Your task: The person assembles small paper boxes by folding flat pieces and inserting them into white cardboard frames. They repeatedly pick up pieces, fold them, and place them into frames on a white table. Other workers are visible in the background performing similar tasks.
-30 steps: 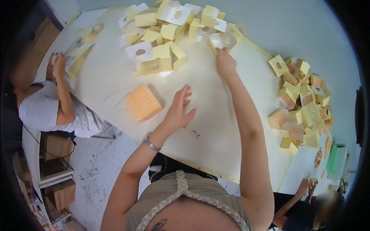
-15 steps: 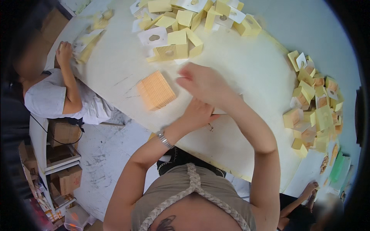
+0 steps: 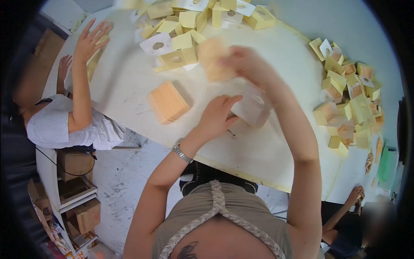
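My right hand point(image 3: 248, 64) is smeared by motion at the near edge of a pile of pale yellow boxes point(image 3: 181, 42). Its fingers close on a blurred yellow box point(image 3: 211, 58). Lower down, my left hand point(image 3: 217, 113) hovers low over the table, thumb and fingers apart. Just right of its fingertips is a blurred whitish piece with a hole point(image 3: 257, 103); I cannot tell whether they touch. A neat stack of orange-tan cards point(image 3: 167, 102) rests on the table left of my left hand.
Another heap of yellow boxes point(image 3: 360, 108) lies at the right on the white table point(image 3: 207, 151). At the left a person in a white shirt point(image 3: 54, 118) has a hand raised. A second person's hands point(image 3: 355, 195) show at lower right. Cardboard boxes point(image 3: 86, 214) fill shelves at lower left.
My right hand has moved up and away from my left hand to the pile, and now grips a box. My left fingers have spread. The person at the left has raised an arm.
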Demonstrator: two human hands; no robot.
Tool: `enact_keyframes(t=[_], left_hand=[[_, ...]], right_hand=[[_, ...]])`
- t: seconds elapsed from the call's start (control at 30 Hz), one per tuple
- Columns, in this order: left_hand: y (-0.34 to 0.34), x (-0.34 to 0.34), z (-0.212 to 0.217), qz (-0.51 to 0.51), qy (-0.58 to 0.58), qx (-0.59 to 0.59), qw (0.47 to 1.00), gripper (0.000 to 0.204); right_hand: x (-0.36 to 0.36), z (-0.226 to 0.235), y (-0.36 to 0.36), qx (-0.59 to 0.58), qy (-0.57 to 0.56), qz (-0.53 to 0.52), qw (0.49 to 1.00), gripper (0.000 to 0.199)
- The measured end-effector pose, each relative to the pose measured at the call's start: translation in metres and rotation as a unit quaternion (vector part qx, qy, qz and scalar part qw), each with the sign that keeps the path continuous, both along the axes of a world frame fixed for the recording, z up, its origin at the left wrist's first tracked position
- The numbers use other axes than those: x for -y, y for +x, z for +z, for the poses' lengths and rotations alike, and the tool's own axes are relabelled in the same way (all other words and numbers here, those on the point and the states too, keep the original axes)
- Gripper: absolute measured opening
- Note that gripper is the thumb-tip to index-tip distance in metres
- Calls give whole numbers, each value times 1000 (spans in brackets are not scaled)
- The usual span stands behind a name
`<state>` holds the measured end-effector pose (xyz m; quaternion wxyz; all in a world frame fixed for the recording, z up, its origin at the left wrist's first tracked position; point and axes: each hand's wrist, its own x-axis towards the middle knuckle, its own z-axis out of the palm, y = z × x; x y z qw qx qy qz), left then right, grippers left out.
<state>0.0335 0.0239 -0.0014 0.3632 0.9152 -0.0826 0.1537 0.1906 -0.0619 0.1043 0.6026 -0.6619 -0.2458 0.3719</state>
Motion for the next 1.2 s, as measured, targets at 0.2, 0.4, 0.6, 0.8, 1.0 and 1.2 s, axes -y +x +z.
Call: enact_keyframes(t=[0.2, 0.4, 0.6, 0.8, 1.0, 1.2], left_hand=[[1, -5, -8, 4, -53, 4, 999, 36], [2, 1, 9, -59, -108, 12, 992, 46], [9, 65, 32, -349, -73, -28, 934, 51], [-25, 82, 33, -488, 18, -227, 843, 27], [8, -15, 4, 216, -29, 34, 975, 20], [-11, 1, 5, 259, -206, -195, 923, 35]], right_hand=[[144, -38, 70, -156, -30, -136, 978, 44], [174, -120, 4, 469, -294, -219, 804, 41], [166, -122, -57, 614, -279, -219, 705, 55], [171, -128, -52, 577, -258, -230, 740, 53], [166, -67, -87, 525, -57, -339, 778, 55], [112, -15, -157, 416, -27, -22, 909, 57]])
